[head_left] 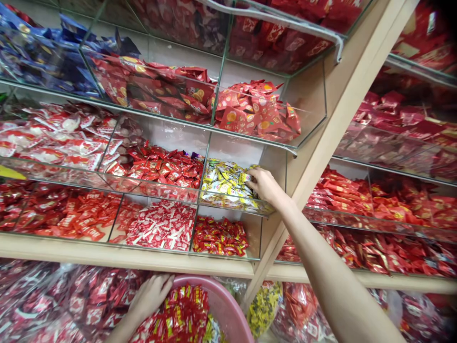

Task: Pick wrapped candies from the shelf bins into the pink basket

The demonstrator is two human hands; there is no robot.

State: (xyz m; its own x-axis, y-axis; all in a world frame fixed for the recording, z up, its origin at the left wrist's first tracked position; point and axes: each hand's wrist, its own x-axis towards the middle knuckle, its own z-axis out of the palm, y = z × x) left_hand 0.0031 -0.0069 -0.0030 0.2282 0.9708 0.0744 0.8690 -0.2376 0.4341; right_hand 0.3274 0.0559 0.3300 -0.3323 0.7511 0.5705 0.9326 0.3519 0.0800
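Observation:
My right hand (263, 183) reaches over the clear front panel of a shelf compartment. Its fingers are curled down among small yellow-and-white wrapped candies (224, 183), and a packet shows at the fingertips. Lower down, my left hand (153, 293) lies at the upper left rim of a pink basin (228, 297), its fingers bent over the edge. Red-and-yellow wrapped candies (182, 309) fill much of the basin. A few yellow-and-white packets (213, 328) lie at its lower right. The palm side of both hands is hidden.
Glass dividers split the shelves into bins of red (167, 166), red-and-white (162, 224) and blue packets (46, 52). A slanting wooden post (321, 138) stands right of my right hand. Below the wooden ledge (124, 255) are clear bags of candies (264, 307).

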